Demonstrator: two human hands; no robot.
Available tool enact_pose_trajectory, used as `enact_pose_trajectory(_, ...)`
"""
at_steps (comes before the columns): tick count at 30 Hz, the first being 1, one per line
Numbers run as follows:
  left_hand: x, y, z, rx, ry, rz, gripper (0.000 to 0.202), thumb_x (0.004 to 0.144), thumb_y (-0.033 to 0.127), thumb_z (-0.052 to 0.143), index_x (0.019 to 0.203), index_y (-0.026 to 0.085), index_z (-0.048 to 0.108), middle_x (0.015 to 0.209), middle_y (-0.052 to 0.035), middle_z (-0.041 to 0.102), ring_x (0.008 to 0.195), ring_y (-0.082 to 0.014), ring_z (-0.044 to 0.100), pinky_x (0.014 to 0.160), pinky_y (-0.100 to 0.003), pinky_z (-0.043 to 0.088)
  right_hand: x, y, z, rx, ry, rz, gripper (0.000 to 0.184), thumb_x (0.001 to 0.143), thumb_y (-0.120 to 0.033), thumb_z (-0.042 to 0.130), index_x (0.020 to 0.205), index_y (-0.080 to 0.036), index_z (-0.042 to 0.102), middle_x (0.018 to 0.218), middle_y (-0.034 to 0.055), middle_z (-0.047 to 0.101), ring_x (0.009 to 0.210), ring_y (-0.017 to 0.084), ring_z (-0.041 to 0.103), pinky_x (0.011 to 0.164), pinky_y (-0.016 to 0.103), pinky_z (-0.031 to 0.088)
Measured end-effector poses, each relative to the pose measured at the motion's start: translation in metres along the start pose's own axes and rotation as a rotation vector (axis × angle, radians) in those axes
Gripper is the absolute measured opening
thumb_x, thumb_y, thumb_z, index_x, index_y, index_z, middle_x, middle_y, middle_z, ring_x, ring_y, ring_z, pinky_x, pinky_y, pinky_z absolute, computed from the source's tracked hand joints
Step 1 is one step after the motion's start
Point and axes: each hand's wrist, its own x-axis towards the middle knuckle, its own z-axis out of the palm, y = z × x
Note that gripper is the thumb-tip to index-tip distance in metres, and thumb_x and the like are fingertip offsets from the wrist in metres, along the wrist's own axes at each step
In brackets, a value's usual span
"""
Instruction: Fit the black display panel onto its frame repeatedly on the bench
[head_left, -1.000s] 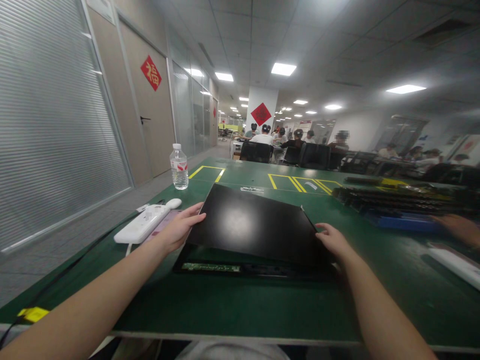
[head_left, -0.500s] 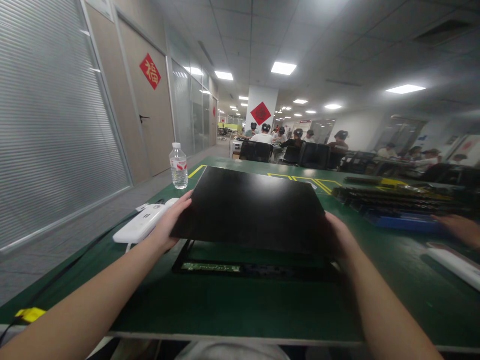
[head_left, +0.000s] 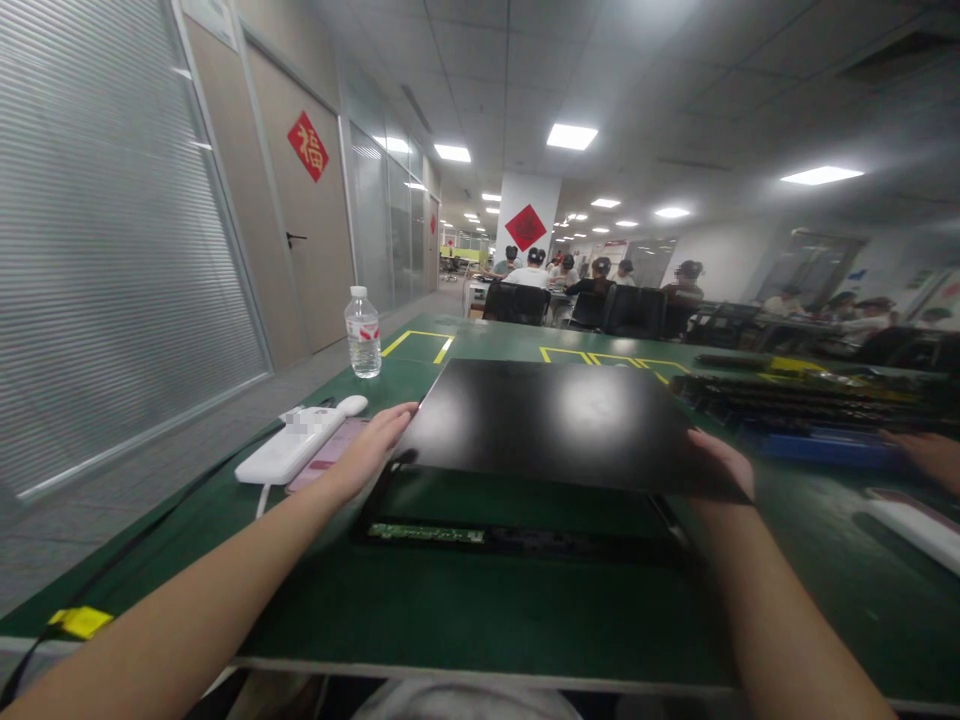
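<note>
A flat glossy black panel (head_left: 555, 422) hovers level above the green table, carried by both my hands. My left hand (head_left: 371, 450) grips its near-left corner, with the fingers running along the left edge. My right hand (head_left: 724, 462) is under its near-right corner, with only the fingertips showing past the edge. Below the panel lies a thin black frame (head_left: 517, 535) with a green circuit strip along its near side.
A white power strip (head_left: 289, 445), a pink phone (head_left: 324, 455) and a white mouse (head_left: 351, 404) lie left of the panel. Farther back stands a water bottle (head_left: 363, 333). Dark stacked trays (head_left: 795, 395) sit at right, where another person's hand (head_left: 934, 455) rests. People sit at far tables.
The panel has been lifted off the frame, from tilted up at its far edge to level, and has shifted to the right. My right hand went under its corner.
</note>
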Motion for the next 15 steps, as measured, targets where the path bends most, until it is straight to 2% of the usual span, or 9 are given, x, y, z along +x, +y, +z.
enact_pose_trajectory(2,-0.001,-0.005,0.001,0.186,-0.047,0.069,0.059,0.088,0.056,0.044,0.131,0.018,0.059,0.14,-0.0126,0.057,0.131,-0.0311,0.051,0.11,-0.046,0.04,0.001,0.0,0.0,0.028,0.001,-0.046,0.018,0.065,-0.007,0.06,0.08,-0.016,0.066,0.075,0.0024,0.07,0.062,0.017,0.065,0.067,0.035,0.059)
enact_pose_trajectory(6,-0.006,-0.011,0.003,0.479,-0.224,0.223,0.061,0.088,0.055,0.051,0.136,0.019,0.054,0.141,-0.0132,0.053,0.131,-0.0309,0.05,0.113,-0.045,0.035,0.014,0.004,-0.009,0.097,0.053,-0.22,0.019,0.063,-0.008,0.063,0.08,-0.017,0.061,0.076,-0.0015,0.064,0.065,0.015,0.063,0.07,0.034,0.058)
enact_pose_trajectory(9,-0.009,-0.013,0.005,0.579,-0.323,0.285,0.061,0.089,0.053,0.052,0.14,0.02,0.051,0.147,-0.0137,0.048,0.135,-0.0306,0.046,0.113,-0.045,0.035,0.025,0.006,-0.016,0.103,0.191,-0.378,0.02,0.062,-0.008,0.065,0.075,-0.019,0.056,0.078,-0.0032,0.061,0.069,0.013,0.061,0.07,0.03,0.056)
enact_pose_trajectory(11,-0.01,-0.014,0.005,0.614,-0.373,0.302,0.058,0.089,0.053,0.053,0.137,0.02,0.055,0.148,-0.0141,0.047,0.135,-0.0314,0.046,0.113,-0.045,0.036,0.029,0.005,-0.019,0.084,0.283,-0.481,0.018,0.061,-0.007,0.064,0.07,-0.019,0.053,0.078,-0.0029,0.059,0.072,0.013,0.06,0.072,0.031,0.056)
enact_pose_trajectory(15,-0.011,-0.013,0.005,0.652,-0.415,0.323,0.055,0.088,0.051,0.055,0.133,0.019,0.059,0.147,-0.0151,0.047,0.133,-0.0325,0.047,0.111,-0.046,0.038,0.035,0.0,-0.028,0.058,0.368,-0.619,0.022,0.061,-0.004,0.061,0.064,-0.022,0.048,0.078,-0.0018,0.057,0.075,0.015,0.061,0.073,0.032,0.057)
